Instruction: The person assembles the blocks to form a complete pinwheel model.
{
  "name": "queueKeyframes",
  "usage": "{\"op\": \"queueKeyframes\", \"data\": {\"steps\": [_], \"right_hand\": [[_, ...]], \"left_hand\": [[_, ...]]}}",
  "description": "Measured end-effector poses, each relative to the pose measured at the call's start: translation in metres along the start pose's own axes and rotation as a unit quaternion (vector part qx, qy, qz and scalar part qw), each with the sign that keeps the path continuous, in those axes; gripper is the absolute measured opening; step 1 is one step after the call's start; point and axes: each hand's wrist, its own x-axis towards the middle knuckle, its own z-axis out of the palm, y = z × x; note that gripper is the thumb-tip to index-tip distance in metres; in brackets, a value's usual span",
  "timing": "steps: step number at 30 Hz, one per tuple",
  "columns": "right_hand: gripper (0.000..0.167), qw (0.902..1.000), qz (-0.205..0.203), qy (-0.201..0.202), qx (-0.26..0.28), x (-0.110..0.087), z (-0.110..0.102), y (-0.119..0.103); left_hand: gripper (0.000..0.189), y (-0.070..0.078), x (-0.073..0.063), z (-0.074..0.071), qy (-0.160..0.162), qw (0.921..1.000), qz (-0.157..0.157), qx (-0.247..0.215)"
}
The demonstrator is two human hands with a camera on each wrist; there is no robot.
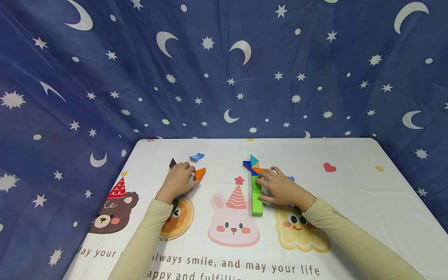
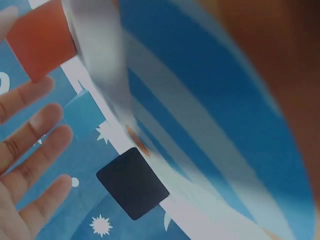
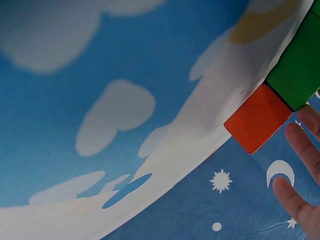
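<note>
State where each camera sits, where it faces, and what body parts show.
Head: on the head, facing forward and down at the table; left hand, right hand and sleeves show.
Left wrist: worn there, facing the loose orange block and dark block; left fingers show.
Right wrist: worn there, facing the green block and adjoining orange block; right fingers show.
Head and left wrist share the loose orange block.
</note>
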Motion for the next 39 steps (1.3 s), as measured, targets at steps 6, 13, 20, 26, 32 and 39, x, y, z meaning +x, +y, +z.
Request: {"op": "queueKeyframes", "data": {"steps": [6, 13, 20, 26, 32, 39], "right_hand": [[0.048, 1.0, 0.0, -0.003, -0.004, -0.001, 0.0, 0.001], [0.048, 1.0, 0.003, -0.007, -0.002, -0.002, 0.0, 0.001], [0.048, 1.0, 0.005, -0.005, 0.0, -0.002, 0.001, 0.001], [0.048, 1.0, 0.005, -0.006, 0.0, -0.001, 0.001, 0.001], [0.048, 0.9998, 0.009, -0.015, 0.0, -0.001, 0.0, 0.0], [0.048, 0.9999, 0.005, -0.009, 0.001, 0.0, -0.001, 0.0]], "left_hand": [[0.041, 0.006, 0.008, -0.001, -0.008, 0.999, 0.04, -0.016], [0.038, 0.023, 0.023, 0.003, -0.008, 0.9969, 0.077, -0.01], [0.032, 0.044, 0.044, 0.009, -0.01, 0.9941, 0.107, -0.013], [0.027, 0.061, 0.062, 0.014, -0.011, 0.9925, 0.122, -0.008], [0.029, 0.079, 0.077, 0.015, -0.026, 0.9925, 0.119, -0.01], [0.028, 0.091, 0.091, 0.018, -0.022, 0.9924, 0.121, -0.007]]}}
